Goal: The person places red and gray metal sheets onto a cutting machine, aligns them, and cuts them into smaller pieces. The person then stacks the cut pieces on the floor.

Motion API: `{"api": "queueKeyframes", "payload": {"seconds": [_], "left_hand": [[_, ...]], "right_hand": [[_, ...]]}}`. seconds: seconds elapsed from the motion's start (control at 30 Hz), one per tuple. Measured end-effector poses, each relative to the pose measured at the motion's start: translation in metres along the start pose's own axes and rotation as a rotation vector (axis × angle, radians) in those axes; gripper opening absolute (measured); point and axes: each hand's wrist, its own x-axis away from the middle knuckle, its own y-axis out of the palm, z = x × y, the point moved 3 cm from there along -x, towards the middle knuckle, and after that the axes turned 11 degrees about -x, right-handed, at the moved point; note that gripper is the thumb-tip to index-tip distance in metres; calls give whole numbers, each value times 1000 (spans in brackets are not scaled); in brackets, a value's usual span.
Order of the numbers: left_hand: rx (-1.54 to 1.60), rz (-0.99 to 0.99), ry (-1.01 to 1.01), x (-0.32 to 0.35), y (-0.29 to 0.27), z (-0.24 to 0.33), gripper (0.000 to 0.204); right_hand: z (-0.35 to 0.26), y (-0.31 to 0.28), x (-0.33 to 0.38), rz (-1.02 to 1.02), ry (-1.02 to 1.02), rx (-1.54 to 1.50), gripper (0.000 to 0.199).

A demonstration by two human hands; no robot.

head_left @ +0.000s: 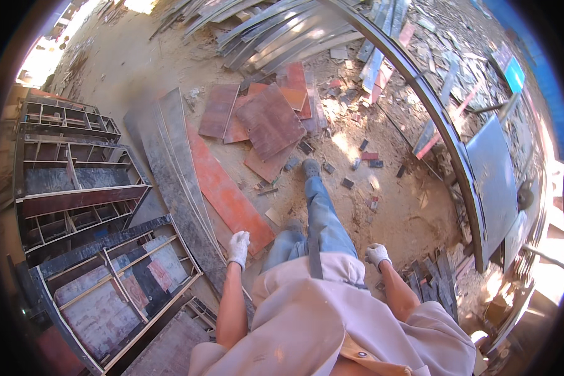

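Observation:
I stand on sandy ground, one leg in blue jeans stepped forward with a grey shoe (pixel 310 167). My left hand (pixel 238 247), in a white work glove, hangs at my side over the end of a long red plywood board (pixel 225 188), fingers loosely curled and holding nothing. My right hand (pixel 376 254), also gloved, is curled into a loose fist beside my hip and is empty. Dark grey planks (pixel 169 156) lie alongside the red board on my left.
Framed formwork panels (pixel 75 188) are stacked at left. A pile of reddish plywood sheets (pixel 266 119) lies ahead, grey planks (pixel 282 31) beyond. A long curved steel beam (pixel 445 125) runs on the right beside a blue-grey panel (pixel 492 175). Scrap wood bits litter the ground.

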Motion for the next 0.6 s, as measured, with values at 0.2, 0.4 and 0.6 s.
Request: {"api": "queueKeyframes", "payload": {"seconds": [0.2, 0.4, 0.6], "left_hand": [[-273, -6, -77, -32, 57, 42, 42], [-105, -81, -119, -111, 128, 37, 35], [236, -109, -427, -214, 211, 15, 44]], "right_hand": [[-237, 57, -138, -53, -247, 181, 42], [-389, 182, -300, -118, -294, 465, 66], [-436, 297, -510, -90, -304, 554, 100]]}}
